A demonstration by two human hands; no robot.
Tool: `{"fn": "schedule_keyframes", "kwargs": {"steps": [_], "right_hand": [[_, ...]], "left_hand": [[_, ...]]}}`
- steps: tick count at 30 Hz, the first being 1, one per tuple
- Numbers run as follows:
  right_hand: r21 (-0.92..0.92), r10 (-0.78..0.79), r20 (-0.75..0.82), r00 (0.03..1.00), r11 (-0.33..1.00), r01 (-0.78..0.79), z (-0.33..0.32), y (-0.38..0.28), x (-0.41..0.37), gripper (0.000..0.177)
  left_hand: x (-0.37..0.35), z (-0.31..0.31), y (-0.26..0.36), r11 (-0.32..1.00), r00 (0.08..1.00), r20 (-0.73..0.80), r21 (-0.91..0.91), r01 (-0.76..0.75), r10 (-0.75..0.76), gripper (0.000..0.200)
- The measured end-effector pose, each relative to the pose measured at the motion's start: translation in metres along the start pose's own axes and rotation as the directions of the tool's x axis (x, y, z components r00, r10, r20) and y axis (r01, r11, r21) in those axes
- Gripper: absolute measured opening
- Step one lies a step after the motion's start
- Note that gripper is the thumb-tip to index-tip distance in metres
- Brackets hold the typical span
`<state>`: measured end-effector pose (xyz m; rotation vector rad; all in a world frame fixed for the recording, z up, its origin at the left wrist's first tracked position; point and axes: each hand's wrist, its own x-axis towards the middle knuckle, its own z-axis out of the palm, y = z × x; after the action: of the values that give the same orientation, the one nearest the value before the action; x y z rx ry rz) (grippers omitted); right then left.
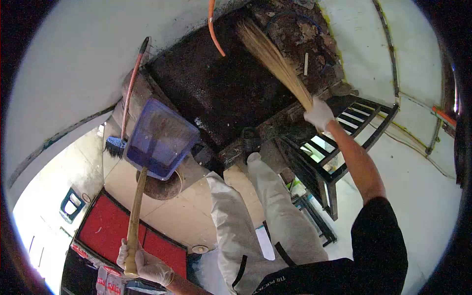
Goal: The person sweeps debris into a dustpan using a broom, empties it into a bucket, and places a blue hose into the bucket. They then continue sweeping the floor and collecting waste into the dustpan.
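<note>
My right hand (319,116), in a white glove, is closed round the handle end of a straw broom (275,61), whose bristles reach over the dark, dirty floor (206,88). At the lower left my left hand (142,263), in a thin whitish glove, grips the long wooden handle (135,216) of a blue dustpan (160,137). The dustpan hangs in front of the wall edge and floor, apart from the broom.
A long-handled brush with blue bristles (116,145) leans at the left wall. A black metal rack (344,132) stands at the right. An orange hose (212,29) hangs above the dark floor. Red panels (113,221) and a round drain cover (199,249) lie lower left.
</note>
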<state>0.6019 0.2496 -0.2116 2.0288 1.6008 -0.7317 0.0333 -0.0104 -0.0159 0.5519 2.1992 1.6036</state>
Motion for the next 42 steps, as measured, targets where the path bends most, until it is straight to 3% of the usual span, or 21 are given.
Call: {"fn": "schedule_keyframes", "kwargs": {"steps": [3, 4, 5, 7, 9, 11, 13, 15, 20, 24, 26, 27, 29, 31, 33, 34, 35, 37, 39, 41, 42], "right_hand": [[0.112, 0.03, 0.063, 0.998, 0.993, -0.037, -0.01, -0.043, 0.086, 0.056], [-0.042, -0.133, 0.209, 0.969, 0.989, 0.145, -0.011, -0.05, 0.111, 0.06], [-0.035, -0.138, 0.214, 0.967, 0.988, 0.148, -0.007, -0.062, 0.128, 0.06], [0.11, 0.159, 0.407, 0.9, 0.969, -0.221, 0.002, -0.077, 0.15, 0.063], [0.116, 0.158, 0.42, 0.894, 0.967, -0.226, 0.021, -0.072, 0.139, 0.066], [0.188, -0.025, 0.532, 0.847, 0.978, -0.089, 0.007, -0.057, 0.1, 0.066], [0.097, -0.126, 0.549, 0.826, 0.991, 0.087, -0.015, -0.039, 0.045, 0.067], [0.13, -0.021, 0.574, 0.818, 0.989, -0.066, -0.016, -0.004, 0.008, 0.056], [0.316, 0.016, 0.501, 0.865, 0.928, -0.199, -0.054, 0.023, -0.076, 0.048], [0.406, -0.024, 0.299, 0.954, 0.908, -0.104, -0.058, 0.008, -0.063, 0.046], [0.408, -0.016, 0.328, 0.945, 0.904, -0.127, -0.046, 0.003, -0.015, 0.047], [0.486, -0.023, 0.224, 0.974, 0.869, -0.091, -0.036, -0.007, 0.008, 0.047], [0.401, -0.016, 0.16, 0.987, 0.915, -0.05, -0.012, -0.023, 0.072, 0.045], [0.051, -0.15, 0.2, 0.968, 0.989, 0.142, -0.012, -0.054, 0.112, 0.045], [0.107, 0.119, 0.362, 0.924, 0.98, -0.169, 0.005, -0.069, 0.139, 0.04], [0.001, 0.162, 0.338, 0.927, 0.985, -0.173, 0.021, -0.072, 0.138, 0.04], [0.007, 0.166, 0.357, 0.919, 0.984, -0.18, 0.039, -0.068, 0.126, 0.04], [-0.013, 0.137, 0.176, 0.975, 0.991, -0.137, 0.069, -0.047, 0.083, 0.046], [-0.075, 0.105, 0.26, 0.96, 0.993, -0.089, 0.083, -0.021, 0.032, 0.052], [-0.107, 0.18, 0.345, 0.921, 0.983, -0.152, 0.093, 0.002, -0.023, 0.052], [-0.099, 0.171, 0.389, 0.905, 0.985, -0.144, 0.094, 0.012, -0.049, 0.053]], "left_hand": [[-0.008, 0.006, 0.004, 1.0, 1.0, 0.003, 0.008, 0.015, -0.015, 0.035], [-0.012, 0.009, 0.004, 0.999, 1.0, 0.008, -0.021, 0.03, -0.03, 0.034], [-0.013, 0.012, 0.004, 1.0, 1.0, 0.009, -0.014, 0.025, -0.024, 0.034], [-0.015, 0.019, 0.003, 0.993, 0.999, 0.04, -0.116, 0.011, -0.006, 0.041], [-0.018, 0.022, 0.006, 0.997, 0.999, 0.025, -0.067, 0.026, -0.024, 0.041], [-0.024, 0.026, 0.003, 0.998, 0.999, -0.004, -0.052, 0.036, -0.036, 0.04], [-0.028, 0.03, 0.0, 0.998, 0.999, 0.039, -0.062, 0.007, -0.004, 0.04], [-0.033, 0.038, 0.003, 0.997, 0.999, 0.042, -0.078, 0.018, -0.014, 0.04], [-0.039, 0.048, -0.006, 0.998, 0.997, 0.068, -0.058, -0.029, 0.033, 0.037], [-0.04, 0.068, -0.01, 1.0, 0.998, 0.066, -0.026, -0.008, 0.009, 0.035], [-0.039, 0.078, -0.015, 0.999, 0.993, 0.109, -0.027, -0.035, 0.038, 0.034], [-0.039, 0.082, -0.017, 0.997, 0.987, 0.145, -0.035, -0.064, 0.068, 0.033], [-0.041, 0.101, -0.011, 0.998, 0.986, 0.155, -0.019, -0.057, 0.06, 0.03], [-0.044, 0.116, -0.003, 0.997, 0.984, 0.164, 0.02, -0.077, 0.072, 0.028], [-0.029, 0.102, -0.013, 0.983, 0.94, 0.309, 0.062, -0.174, 0.147, 0.028], [-0.024, 0.102, -0.015, 0.985, 0.945, 0.287, 0.027, -0.172, 0.157, 0.028], [-0.019, 0.105, -0.015, 0.986, 0.95, 0.264, -0.013, -0.168, 0.165, 0.028], [-0.007, 0.117, -0.018, 0.991, 0.966, 0.232, 0.039, -0.129, 0.117, 0.031], [0.011, 0.128, -0.035, 0.988, 0.928, 0.337, -0.058, -0.146, 0.157, 0.032], [0.015, 0.158, -0.035, 0.998, 0.93, 0.362, -0.022, -0.05, 0.055, 0.031], [0.022, 0.172, -0.037, 0.994, 0.904, 0.417, 0.02, -0.111, 0.093, 0.031]]}}
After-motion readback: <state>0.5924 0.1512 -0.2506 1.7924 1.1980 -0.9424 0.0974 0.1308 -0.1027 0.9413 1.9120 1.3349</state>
